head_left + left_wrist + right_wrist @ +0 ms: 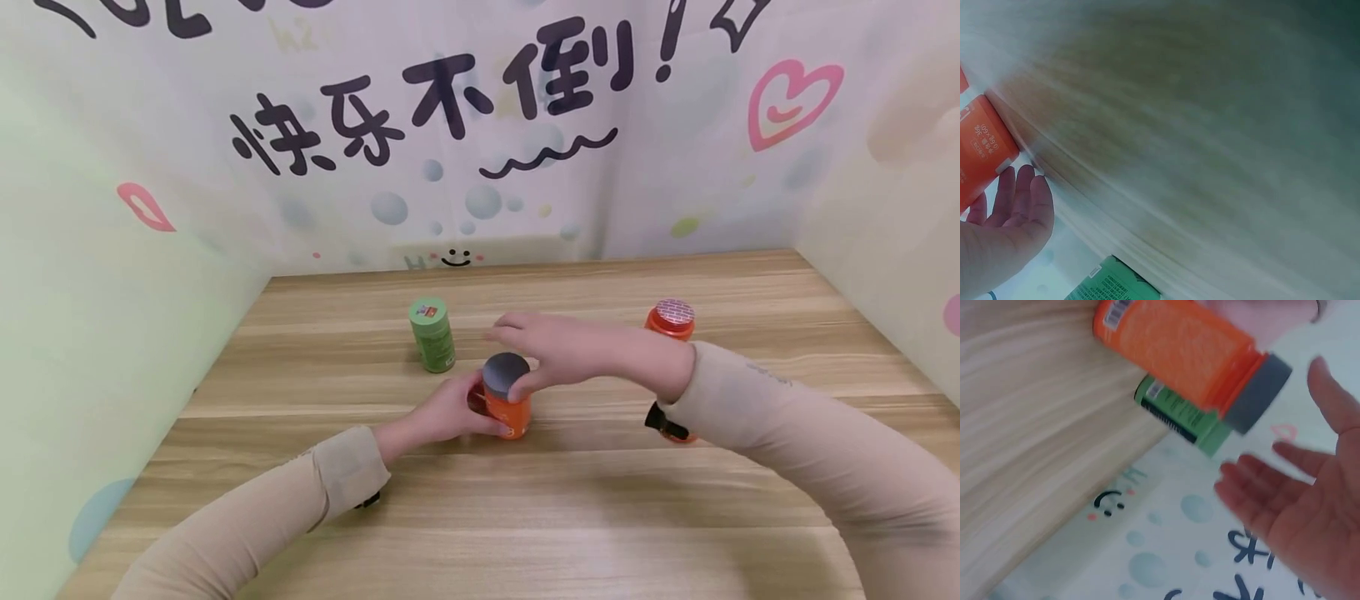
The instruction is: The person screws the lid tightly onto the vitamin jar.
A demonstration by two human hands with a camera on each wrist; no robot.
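Note:
An orange bottle with a dark grey lid stands upright on the wooden table; its orange body fills the top of the right wrist view. Curled around its left side is my left hand, with thumb in front and fingers behind. In the left wrist view the fingers are bent close to the orange bottle. My right hand is beside and above the lid, fingers spread. The right wrist view shows a gap between that hand and the lid.
A green canister stands behind and left of the orange bottle. Another orange bottle with a red patterned lid stands at the right, partly hidden by my right forearm. A printed cloth hangs along the table's back edge.

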